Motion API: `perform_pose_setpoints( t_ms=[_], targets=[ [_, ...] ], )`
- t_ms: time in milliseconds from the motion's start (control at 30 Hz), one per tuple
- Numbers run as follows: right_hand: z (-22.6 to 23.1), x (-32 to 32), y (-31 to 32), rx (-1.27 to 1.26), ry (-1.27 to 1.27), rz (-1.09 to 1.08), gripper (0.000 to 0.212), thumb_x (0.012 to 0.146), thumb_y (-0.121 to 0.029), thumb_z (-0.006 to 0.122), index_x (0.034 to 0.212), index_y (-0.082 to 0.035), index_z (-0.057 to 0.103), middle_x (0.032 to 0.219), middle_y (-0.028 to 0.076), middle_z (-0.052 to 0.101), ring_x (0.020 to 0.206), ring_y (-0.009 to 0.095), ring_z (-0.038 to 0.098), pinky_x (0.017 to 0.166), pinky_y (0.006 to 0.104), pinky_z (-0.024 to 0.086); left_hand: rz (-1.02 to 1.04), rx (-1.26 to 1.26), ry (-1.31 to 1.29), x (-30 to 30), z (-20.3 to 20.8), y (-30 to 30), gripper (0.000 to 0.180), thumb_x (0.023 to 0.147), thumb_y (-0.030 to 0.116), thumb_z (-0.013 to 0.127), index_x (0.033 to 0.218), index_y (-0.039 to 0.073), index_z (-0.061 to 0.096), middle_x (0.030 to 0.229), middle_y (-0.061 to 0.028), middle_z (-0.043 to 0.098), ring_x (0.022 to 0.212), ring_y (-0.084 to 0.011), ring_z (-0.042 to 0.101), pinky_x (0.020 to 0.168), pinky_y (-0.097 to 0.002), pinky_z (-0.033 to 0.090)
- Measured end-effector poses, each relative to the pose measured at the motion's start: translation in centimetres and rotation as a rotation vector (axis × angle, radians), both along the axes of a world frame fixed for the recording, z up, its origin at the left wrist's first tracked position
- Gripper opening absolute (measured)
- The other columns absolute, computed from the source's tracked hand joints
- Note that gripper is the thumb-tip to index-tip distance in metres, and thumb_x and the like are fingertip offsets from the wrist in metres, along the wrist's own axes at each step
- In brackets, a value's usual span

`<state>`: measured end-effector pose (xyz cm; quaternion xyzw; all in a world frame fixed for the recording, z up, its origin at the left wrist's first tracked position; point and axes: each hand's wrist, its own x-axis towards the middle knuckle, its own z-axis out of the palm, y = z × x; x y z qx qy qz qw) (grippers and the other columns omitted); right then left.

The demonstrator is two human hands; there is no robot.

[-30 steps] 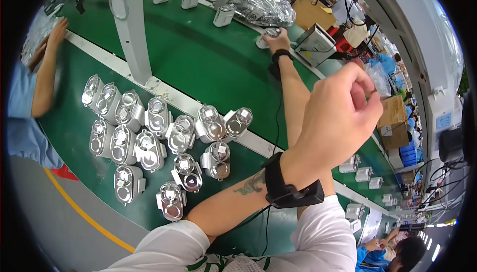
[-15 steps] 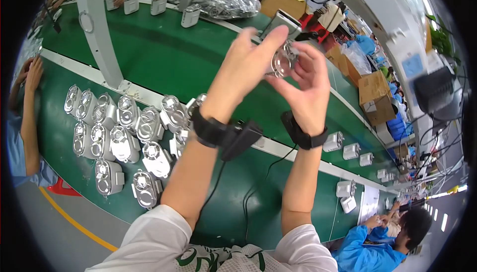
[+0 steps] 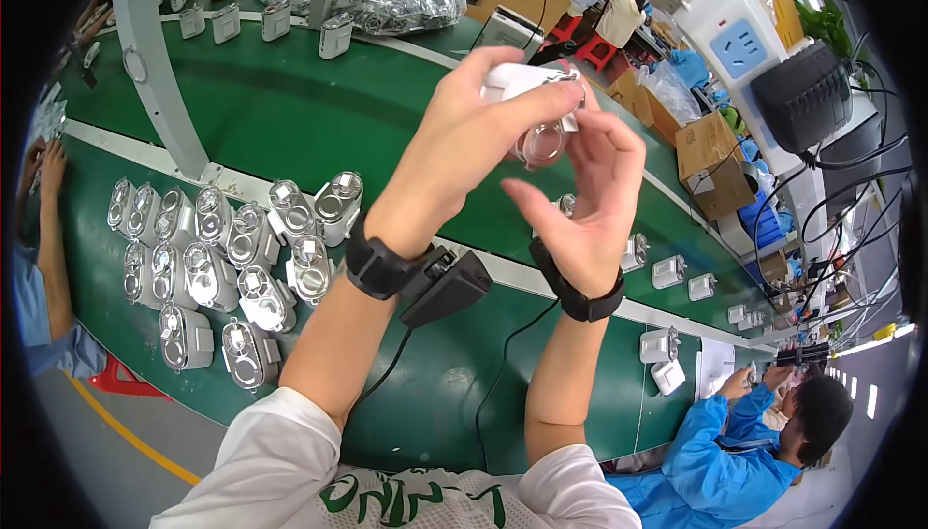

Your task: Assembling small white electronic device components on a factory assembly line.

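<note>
My left hand (image 3: 464, 123) grips a white housing (image 3: 517, 77) above the green conveyor, with its thumb stretched across the front. A clear round cover (image 3: 543, 145) shows at the housing's lower end. Beside it, my right hand (image 3: 594, 176) has its thumb away from the fingers, and its fingertips are close to the housing's right side. Whether they touch it is partly hidden. Several similar white housings with round clear covers (image 3: 184, 336) stand in rows on the green table at the left. A black strap circles each wrist.
More housings (image 3: 335, 36) stand along the conveyor (image 3: 377, 103). A white metal post (image 3: 159, 84) rises at the left. Cables trail from a black box (image 3: 448, 289) by my left wrist. A person in blue (image 3: 725, 461) works at the right; another person's arm (image 3: 53, 239) is at the left.
My left hand has turned the housing so its white side shows. My right thumb has come away from it. The whole view has shifted slightly.
</note>
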<state>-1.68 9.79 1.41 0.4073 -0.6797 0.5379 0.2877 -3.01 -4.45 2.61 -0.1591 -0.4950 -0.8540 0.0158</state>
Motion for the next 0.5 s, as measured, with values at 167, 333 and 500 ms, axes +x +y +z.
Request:
perform_pose_setpoints(
  t_ms=[167,333,500],
  targets=[
    [0.6,1.0,-1.0,-0.32,-0.317,0.249,0.074,0.081,0.001,0.067,0.144,0.003,0.028,0.141,0.025,0.043,0.13,0.029,0.045,0.106,0.0367,0.037,0.64,-0.281,0.333,-0.7,-0.8,1.6,0.082,0.071,0.031,0.084,0.131,-0.007,0.043,0.108,-0.0135,0.059,0.093,-0.0169,0.062,0.076,-0.0275,0.053],
    [1.0,1.6,-0.7,-0.413,-0.405,0.158,0.067,0.086,-0.006,0.064,0.143,0.006,0.032,0.135,0.021,0.049,0.125,0.025,0.05,0.103,0.0345,0.04,0.851,-0.409,0.551,-0.9,-0.8,2.1,0.081,0.068,0.027,0.085,0.131,-0.005,0.046,0.11,-0.0129,0.059,0.096,-0.0198,0.061,0.079,-0.0294,0.052],
    [1.0,1.6,0.2,-0.369,-0.454,0.136,0.06,0.088,-0.01,0.063,0.139,0.009,0.039,0.125,0.016,0.057,0.112,0.019,0.056,0.097,0.0313,0.044,1.053,-0.523,0.722,-0.5,-0.3,2.4,0.078,0.061,0.026,0.082,0.128,0.003,0.052,0.111,-0.0106,0.058,0.099,-0.0262,0.059,0.078,-0.0349,0.052]
  ],
)
